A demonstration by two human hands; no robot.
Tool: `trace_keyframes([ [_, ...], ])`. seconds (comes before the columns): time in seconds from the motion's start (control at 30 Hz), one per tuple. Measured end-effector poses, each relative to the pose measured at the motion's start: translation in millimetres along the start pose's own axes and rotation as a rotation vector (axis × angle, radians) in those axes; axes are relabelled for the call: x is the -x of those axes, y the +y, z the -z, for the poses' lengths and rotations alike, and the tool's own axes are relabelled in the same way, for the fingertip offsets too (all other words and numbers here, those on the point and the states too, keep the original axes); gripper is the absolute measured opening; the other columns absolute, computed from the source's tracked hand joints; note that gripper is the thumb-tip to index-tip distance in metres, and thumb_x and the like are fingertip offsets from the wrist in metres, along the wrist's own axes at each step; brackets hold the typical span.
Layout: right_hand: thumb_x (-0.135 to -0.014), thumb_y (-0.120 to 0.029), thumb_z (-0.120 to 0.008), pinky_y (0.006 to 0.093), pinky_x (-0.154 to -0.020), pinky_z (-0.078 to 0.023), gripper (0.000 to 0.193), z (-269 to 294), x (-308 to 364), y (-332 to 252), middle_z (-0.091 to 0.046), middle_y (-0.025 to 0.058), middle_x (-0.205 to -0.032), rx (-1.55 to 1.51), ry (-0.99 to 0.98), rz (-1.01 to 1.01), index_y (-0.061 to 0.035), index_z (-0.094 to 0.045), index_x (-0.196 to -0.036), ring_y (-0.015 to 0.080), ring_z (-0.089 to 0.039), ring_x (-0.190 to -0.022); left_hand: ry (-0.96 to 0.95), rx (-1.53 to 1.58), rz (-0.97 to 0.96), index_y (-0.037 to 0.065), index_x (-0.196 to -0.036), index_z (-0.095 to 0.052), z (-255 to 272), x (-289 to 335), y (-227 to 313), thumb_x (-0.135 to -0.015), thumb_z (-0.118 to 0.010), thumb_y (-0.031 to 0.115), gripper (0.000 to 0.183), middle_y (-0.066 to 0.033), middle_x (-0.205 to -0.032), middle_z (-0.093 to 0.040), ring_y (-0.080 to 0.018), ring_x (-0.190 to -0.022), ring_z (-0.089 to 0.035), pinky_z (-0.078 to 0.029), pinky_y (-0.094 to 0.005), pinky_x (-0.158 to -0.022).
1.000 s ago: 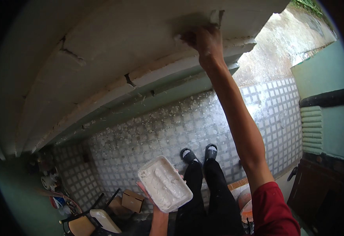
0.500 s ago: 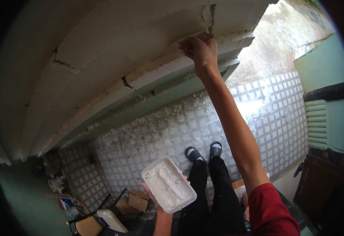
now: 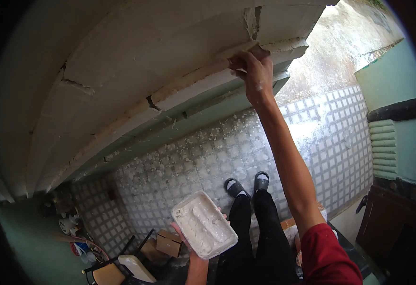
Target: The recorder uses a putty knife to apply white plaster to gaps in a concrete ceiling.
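Note:
My left hand is wrapped round a white rectangular tub from below, with fingertips showing at both sides. White putty-like paste fills much of it, with a raised ridge along the middle. Stretched up and forward, my right hand is at the cracked pale moulding, its fingers bent together against the edge. What they grip, if anything, cannot be made out. A dark vertical crack with flaking paint runs just above this hand. Another gap breaks the moulding farther left.
Below lies a tiled floor spotted with white bits. Chairs and a cardboard box stand at the lower left, near a cluttered heap. Green wall panels and a dark brown cabinet are on the right.
My right hand has slid a short way to the right and slightly down along the moulding. The tub in my left hand has stayed almost in place.

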State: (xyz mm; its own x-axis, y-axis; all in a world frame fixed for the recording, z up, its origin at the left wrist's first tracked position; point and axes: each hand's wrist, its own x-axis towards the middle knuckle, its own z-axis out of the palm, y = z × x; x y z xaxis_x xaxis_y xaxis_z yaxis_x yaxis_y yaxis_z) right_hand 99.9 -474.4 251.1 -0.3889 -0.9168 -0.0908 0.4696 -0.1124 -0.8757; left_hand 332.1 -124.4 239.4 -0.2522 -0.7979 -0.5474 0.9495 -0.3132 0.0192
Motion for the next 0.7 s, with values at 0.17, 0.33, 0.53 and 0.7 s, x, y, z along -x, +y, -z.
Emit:
trace_keyframes([
  [0.17,-0.097,-0.02,-0.057,0.0307,-0.055,-0.052,0.027,-33,12,-17,-0.066,0.0081,-0.067,0.221,-0.178,0.202,0.003,-0.066,-0.088,0.0161,-0.064,-0.058,0.019,0.007,0.008,0.012,-0.153,-0.033,2,0,4,-0.076,-0.048,0.089,0.111,-0.0281,-0.136,-0.048,-0.0501,-0.12,-0.053,-0.045,-0.065,-0.1],
  [0.33,-0.099,-0.021,-0.059,0.0351,-0.059,-0.051,0.03,-16,44,-13,-0.065,0.0123,-0.066,0.794,-0.108,0.474,-0.0087,-0.068,-0.125,0.0197,-0.064,-0.064,-0.009,-0.035,0.006,0.012,-0.153,-0.033,-1,-3,4,-0.076,-0.047,0.09,0.11,-0.029,-0.135,-0.049,-0.0499,-0.118,-0.055,-0.048,-0.064,-0.097],
  [0.53,-0.084,-0.006,-0.067,0.0439,-0.097,-0.045,0.052,13,27,-3,-0.061,0.0051,-0.136,1.292,0.215,1.039,-0.0154,-0.06,-0.135,0.0336,-0.055,-0.112,-0.052,-0.035,-0.002,0.008,-0.153,-0.031,5,0,9,-0.076,-0.046,0.09,0.114,-0.0289,-0.138,-0.044,-0.0481,-0.12,-0.05,-0.045,-0.0657,-0.099],
  [0.7,-0.081,-0.008,-0.072,0.042,-0.096,-0.042,0.048,3,-4,14,-0.061,0.0065,-0.137,1.083,0.179,1.185,-0.0117,-0.064,-0.128,0.0299,-0.052,-0.118,-0.025,-0.03,-0.031,0.007,-0.153,-0.029,9,4,12,-0.077,-0.042,0.091,0.114,-0.0302,-0.137,-0.044,-0.0502,-0.12,-0.051,-0.045,-0.0672,-0.098],
])
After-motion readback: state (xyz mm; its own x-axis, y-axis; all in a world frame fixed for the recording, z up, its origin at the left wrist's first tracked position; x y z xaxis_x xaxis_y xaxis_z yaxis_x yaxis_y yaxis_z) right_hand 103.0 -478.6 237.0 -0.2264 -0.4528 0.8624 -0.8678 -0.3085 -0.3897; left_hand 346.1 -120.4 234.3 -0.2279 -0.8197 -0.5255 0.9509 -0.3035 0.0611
